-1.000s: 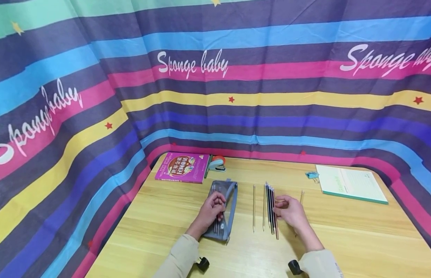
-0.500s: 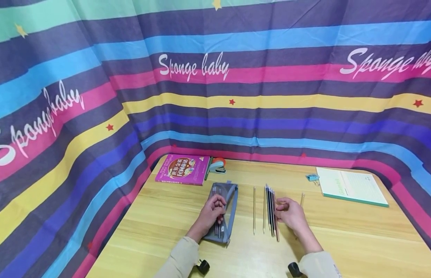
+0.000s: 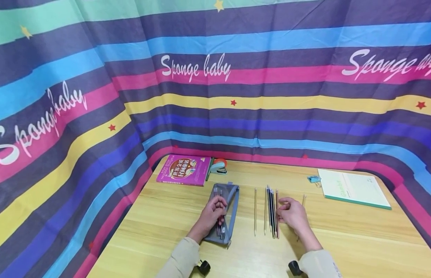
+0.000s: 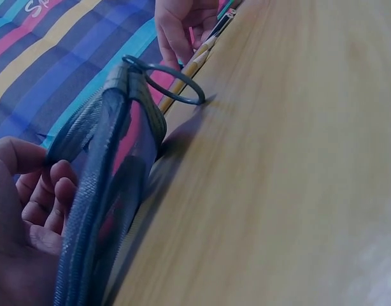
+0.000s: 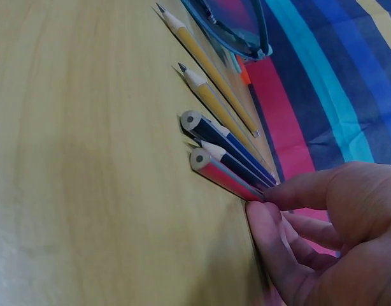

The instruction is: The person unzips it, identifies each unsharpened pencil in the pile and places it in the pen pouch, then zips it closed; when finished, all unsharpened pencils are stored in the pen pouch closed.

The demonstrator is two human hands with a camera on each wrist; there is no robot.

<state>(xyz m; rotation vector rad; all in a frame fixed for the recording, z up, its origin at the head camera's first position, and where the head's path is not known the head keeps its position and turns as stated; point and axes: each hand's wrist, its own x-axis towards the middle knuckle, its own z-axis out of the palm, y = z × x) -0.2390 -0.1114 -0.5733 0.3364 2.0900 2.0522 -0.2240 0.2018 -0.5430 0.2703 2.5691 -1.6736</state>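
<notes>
On the wooden table (image 3: pixel 166 220) lies a grey mesh pencil case (image 3: pixel 232 197) with pens inside. My left hand (image 3: pixel 218 208) rests on it, fingers curled round its open edge (image 4: pixel 106 166); the left hand (image 4: pixel 49 197) is beside the mesh, and the ring zip pull (image 4: pixel 173 80) lies on the table. To the right, several pencils (image 3: pixel 271 206) lie side by side. My right hand (image 3: pixel 283 210) pinches the red pencil (image 5: pixel 221 175) at the row's right edge between thumb and forefinger (image 5: pixel 262 201). Dark blue pencils (image 5: pixel 227 143) and yellow ones (image 5: pixel 208 64) lie beyond it.
One pencil (image 3: pixel 255 210) lies alone between case and row, another (image 3: pixel 303 200) right of my right hand. At the back: a pink book (image 3: pixel 183 170), a teal stapler (image 3: pixel 218 166), a blue binder clip (image 3: pixel 313 178), a green notepad (image 3: pixel 352 188). Striped curtain (image 3: pixel 215 96) encloses three sides.
The red pencil, slanted a second ago, now lies straight against the row under my right hand's fingers. My left hand has stayed on the pencil case.
</notes>
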